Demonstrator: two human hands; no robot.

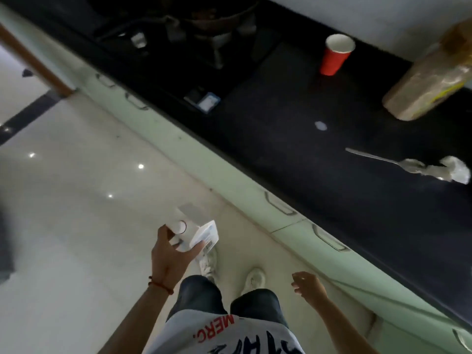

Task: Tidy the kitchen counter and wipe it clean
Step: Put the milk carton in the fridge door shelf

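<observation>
We stand beside the dark table [293, 154], which runs diagonally across the view above pale green drawers [255, 198]. The largest item on it is a bagged loaf [421, 83] at the far right; we judge it soft and easily crushed, so it should be lifted from underneath or by the bunched bag end. Next is a red cup [334, 56], upright near the back wall, white inside; it looks like paper, light and easily dented, so a loose hold round its wall suits it. A metal spoon [378, 158] lies flat to the right, its bowl touching a crumpled white wad [452, 169]. The spoon is stiff and thin, best pinched at the handle; the wad is soft and weightless. A small pale spot [320, 125] marks the table between cup and spoon.

Our left hand [171, 254] grips a white bottle and carton [194, 232] over the floor, away from the table. Our right hand [310, 286] hangs loosely curled, holding nothing.
</observation>
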